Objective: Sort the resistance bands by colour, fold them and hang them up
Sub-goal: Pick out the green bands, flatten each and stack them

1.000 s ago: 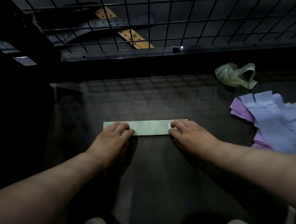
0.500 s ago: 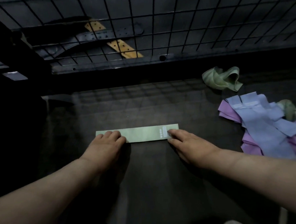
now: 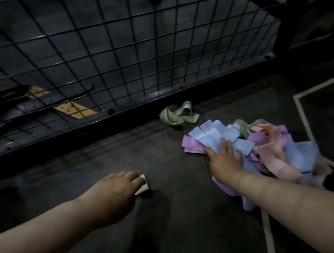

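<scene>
My left hand (image 3: 120, 187) lies on the flat green band (image 3: 143, 184) on the dark floor; only the band's right end shows past my fingers. My right hand (image 3: 223, 156) rests with spread fingers on the heap of bands (image 3: 260, 148) at the right, touching blue strips (image 3: 211, 136) over purple ones (image 3: 191, 146). Pink bands (image 3: 276, 158) lie further right in the heap. A crumpled green band (image 3: 177, 115) sits apart by the foot of the wire grid.
A black wire grid panel (image 3: 127, 49) stands along the back, its base rail (image 3: 98, 122) on the floor. Behind it lie dark belts and a tan perforated strap (image 3: 74, 109). Pale floor lines (image 3: 302, 119) run at the right.
My right hand left the green band's right end and moved right onto the heap. My view swung right. My left hand stays on the green band, now covering most of it.
</scene>
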A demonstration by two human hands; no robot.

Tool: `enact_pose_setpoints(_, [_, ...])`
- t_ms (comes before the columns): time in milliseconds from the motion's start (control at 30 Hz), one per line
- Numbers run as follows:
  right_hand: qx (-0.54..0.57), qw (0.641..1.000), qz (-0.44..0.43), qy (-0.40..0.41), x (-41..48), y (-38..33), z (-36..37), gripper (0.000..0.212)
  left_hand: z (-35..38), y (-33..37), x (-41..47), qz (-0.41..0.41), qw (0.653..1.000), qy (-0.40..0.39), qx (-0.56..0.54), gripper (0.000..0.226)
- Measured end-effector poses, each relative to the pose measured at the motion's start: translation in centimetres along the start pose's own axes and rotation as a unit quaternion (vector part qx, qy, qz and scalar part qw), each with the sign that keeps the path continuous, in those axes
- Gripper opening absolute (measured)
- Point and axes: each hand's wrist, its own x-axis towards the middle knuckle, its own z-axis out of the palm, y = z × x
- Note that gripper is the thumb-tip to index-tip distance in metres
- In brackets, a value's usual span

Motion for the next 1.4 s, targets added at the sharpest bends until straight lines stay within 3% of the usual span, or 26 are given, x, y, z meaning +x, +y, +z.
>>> enact_pose_setpoints(67, [0.02,1.0,-0.017,-0.003,0.0,0.5,-0.1,0.065,-1.2,1.7,2.3,0.011,1.0,0.006,-0.01,0.049])
enact_pose_setpoints(333, [0.058,0.982,-0.173,0.053,-0.7,1.4,-0.2,0.047,-0.5,8.2,10.1,-0.029,0.99,-0.017,-0.136,0.05])
enact_pose_setpoints(467, [0.096,0.977,-0.129,0.142,1.4,1.4,-2.0,0.043,0.1,9.0,11.6,-0.063,0.978,-0.047,-0.192,0.05])
enact_pose_setpoints(600, [0.166,0.968,-0.181,0.045,5.0,-2.2,-4.6,0.034,-0.1,8.2,11.9,-0.086,0.97,-0.041,-0.223,0.05])
enact_pose_setpoints(767, [0.178,0.971,-0.149,-0.052,8.4,-6.8,-5.6,0.053,0.1,6.9,11.5,-0.117,0.952,-0.004,-0.283,0.046])
enact_pose_setpoints(833, [0.223,0.964,-0.145,-0.029,8.4,-7.4,-5.3,0.052,0.4,6.3,11.3,-0.127,0.942,0.016,-0.309,0.043])
enact_pose_setpoints(900, [0.329,0.933,-0.144,0.039,7.0,-7.6,-4.9,0.037,0.6,5.8,11.3,-0.151,0.917,0.063,-0.363,0.039])
enact_pose_setpoints(967, [0.436,0.888,-0.119,0.08,4.3,-7.8,-4.7,0.025,0.9,5.4,11.2,-0.206,0.858,0.125,-0.453,0.037])
enact_pose_setpoints(1000, [0.483,0.866,-0.104,0.079,2.7,-7.9,-4.6,0.021,1.0,5.2,11.2,-0.243,0.806,0.14,-0.522,0.039])
enact_pose_setpoints(1100, [0.623,0.78,-0.061,-0.012,-2.0,-8.5,-3.8,0.016,1.1,4.9,10.7,-0.283,0.599,0.114,-0.74,0.041])
enact_pose_setpoints(1133, [0.661,0.748,-0.041,-0.048,-3.2,-8.6,-3.4,0.014,1.2,4.9,10.4,-0.28,0.571,0.104,-0.765,0.038])
enact_pose_setpoints(1200, [0.71,0.697,0.012,-0.101,-4.4,-8.4,-2.8,0.011,1.3,5.1,9.6,-0.268,0.603,0.102,-0.744,0.022])
enact_pose_setpoints(1267, [0.729,0.66,0.068,-0.167,-4.1,-8.0,-2.8,0.024,1.8,5.2,9.1,-0.267,0.651,0.112,-0.702,0.023])
enact_pose_setpoints(1400, [0.788,0.534,0.151,-0.266,-1.4,-7.3,-3.2,0.044,1.4,4.8,8.0,-0.253,0.671,0.069,-0.694,0.029])
